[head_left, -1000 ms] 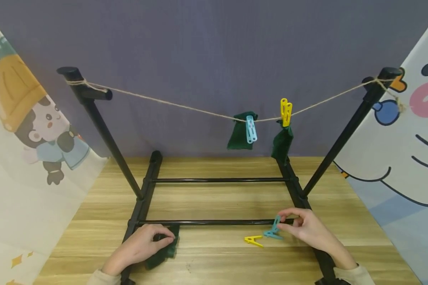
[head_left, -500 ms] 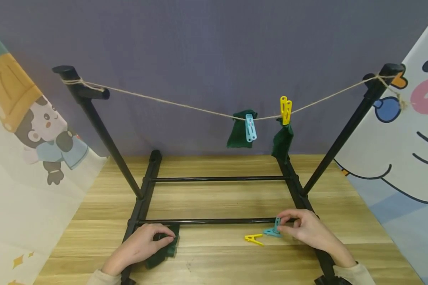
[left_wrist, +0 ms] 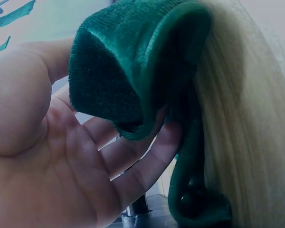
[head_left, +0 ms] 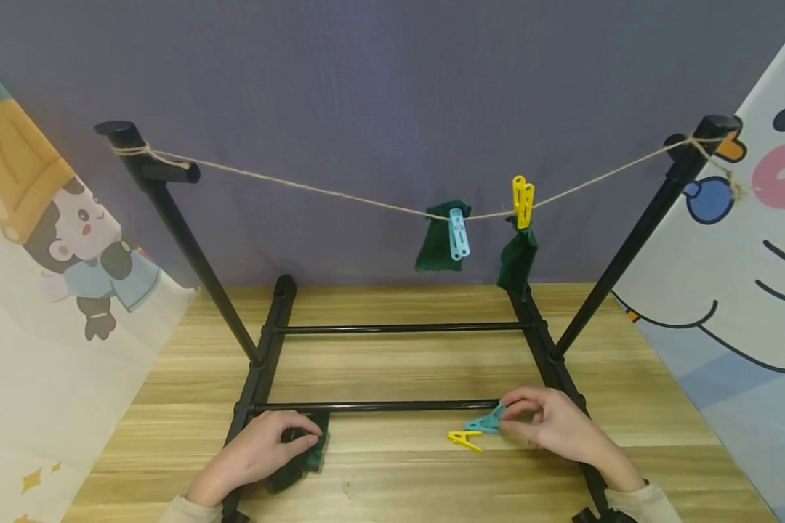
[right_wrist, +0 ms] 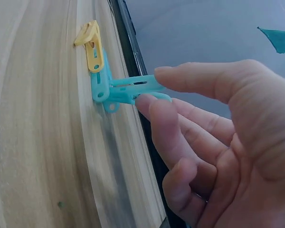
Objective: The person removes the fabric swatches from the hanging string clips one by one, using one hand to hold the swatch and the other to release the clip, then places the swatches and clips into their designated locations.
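Note:
My left hand (head_left: 271, 447) holds a dark green velvet cloth (left_wrist: 118, 61) at the table's front left. The cloth is folded over and hides some of the fingertips. At the front right, my right hand (head_left: 552, 425) pinches a blue clothespin (right_wrist: 137, 88) between thumb and forefinger. A second blue clothespin (right_wrist: 100, 80) lies against it on the table, with a yellow clothespin (head_left: 466, 439) beside them. On the string (head_left: 288, 183), a blue clothespin (head_left: 459, 234) and a yellow clothespin (head_left: 522, 202) hold up two green cloth pieces (head_left: 438, 247).
The string runs between a left black post (head_left: 196, 261) and a right black post (head_left: 615, 283). A black front crossbar (head_left: 379, 406) and a rear crossbar (head_left: 399, 328) join the frame's base. A grey partition (head_left: 340, 87) stands behind the wooden table (head_left: 392, 479).
The right hand has shifted slightly left, and the blue clothespin in its fingers has tipped from upright to a low slant. The left hand has stayed in place on the green cloth.

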### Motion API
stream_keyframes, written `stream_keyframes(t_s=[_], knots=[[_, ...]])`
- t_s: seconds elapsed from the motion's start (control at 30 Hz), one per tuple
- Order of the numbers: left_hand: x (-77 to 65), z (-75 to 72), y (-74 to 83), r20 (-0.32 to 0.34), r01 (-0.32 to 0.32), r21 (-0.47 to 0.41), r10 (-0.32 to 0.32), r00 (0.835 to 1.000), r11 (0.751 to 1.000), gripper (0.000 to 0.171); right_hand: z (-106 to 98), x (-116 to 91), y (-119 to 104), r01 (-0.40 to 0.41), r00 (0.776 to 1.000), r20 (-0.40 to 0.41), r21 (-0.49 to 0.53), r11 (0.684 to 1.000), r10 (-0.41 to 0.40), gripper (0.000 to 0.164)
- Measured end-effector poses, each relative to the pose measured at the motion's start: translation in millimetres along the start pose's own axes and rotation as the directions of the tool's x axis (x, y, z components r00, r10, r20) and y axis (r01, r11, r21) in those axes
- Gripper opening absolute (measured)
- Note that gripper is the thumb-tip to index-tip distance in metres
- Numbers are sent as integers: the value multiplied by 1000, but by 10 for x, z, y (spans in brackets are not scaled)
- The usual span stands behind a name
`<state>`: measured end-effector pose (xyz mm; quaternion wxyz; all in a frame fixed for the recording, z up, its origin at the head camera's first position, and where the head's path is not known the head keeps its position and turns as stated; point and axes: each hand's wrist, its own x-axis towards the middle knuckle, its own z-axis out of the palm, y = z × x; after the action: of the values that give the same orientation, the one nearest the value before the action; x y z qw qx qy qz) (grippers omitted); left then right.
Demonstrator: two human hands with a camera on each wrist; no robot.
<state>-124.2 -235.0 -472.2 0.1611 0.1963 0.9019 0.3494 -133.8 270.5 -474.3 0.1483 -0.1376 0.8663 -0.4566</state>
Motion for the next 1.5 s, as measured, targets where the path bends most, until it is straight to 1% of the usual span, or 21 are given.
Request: stream_keyframes(t_s=[0.17, 0.37, 0.67, 0.87, 1.07, 1.23, 1.5], knots=[[0, -1, -3, 3, -4, 0, 4, 1000, 1000, 18, 34, 13, 11, 5, 1000, 29, 0, 1000, -5, 38], [3, 4, -2, -1, -2, 5, 2, 1000, 1000, 17, 51, 17, -5, 9, 996, 86, -19, 1000, -8, 39], [-5, 9, 5, -8, 2, 11, -2, 1000, 1000, 17, 103, 28, 13, -18, 992, 125, -70, 997, 27, 43], [-6, 13, -2, -13, 1, 27, -1, 1000, 1000, 20, 132, 39, 48, -35, 991, 128, -88, 995, 46, 45], [0, 20, -6, -14, 1, 26, -1, 1000, 1000, 21, 156, 51, 56, -45, 991, 125, -91, 995, 56, 46], [-4, 18, -5, -6, -12, 16, 12, 1000, 1000, 19, 174, 64, 51, -55, 991, 114, -99, 994, 66, 46], [2, 15, -15, -21, -1, 36, 2, 1000, 999, 21, 215, 64, 36, -58, 994, 87, -116, 992, 68, 43]])
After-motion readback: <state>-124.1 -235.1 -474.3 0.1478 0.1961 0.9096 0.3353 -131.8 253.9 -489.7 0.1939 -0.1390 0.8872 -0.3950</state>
